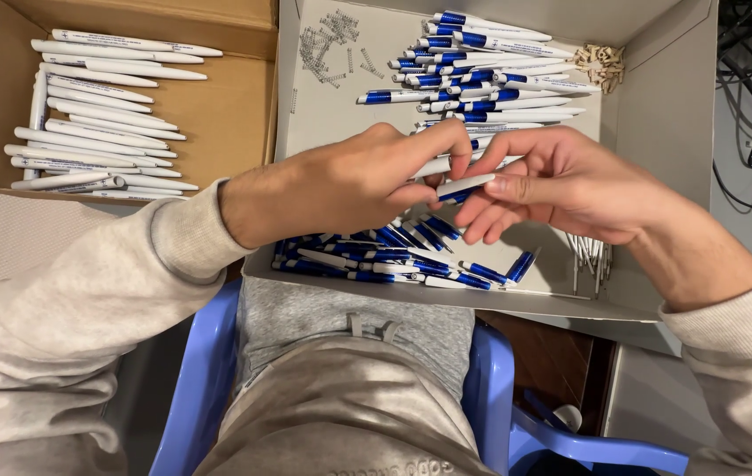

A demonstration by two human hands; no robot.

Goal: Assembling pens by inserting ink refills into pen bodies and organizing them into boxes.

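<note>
A brown box (217,115) of white pens (94,115) sits far left. Over the grey box (658,115), the left hand (349,181) and right hand (561,181) both pinch, grip closed, what looks like one white pen part (464,185), above blue-and-white pens (393,256).

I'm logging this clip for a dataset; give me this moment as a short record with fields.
left hand: pinching a white pen part
right hand: holding a white-and-blue pen piece
white box: blue-and-white pen parts, small springs, thin refills
brown box: white pens
seat: blue plastic chair
</note>
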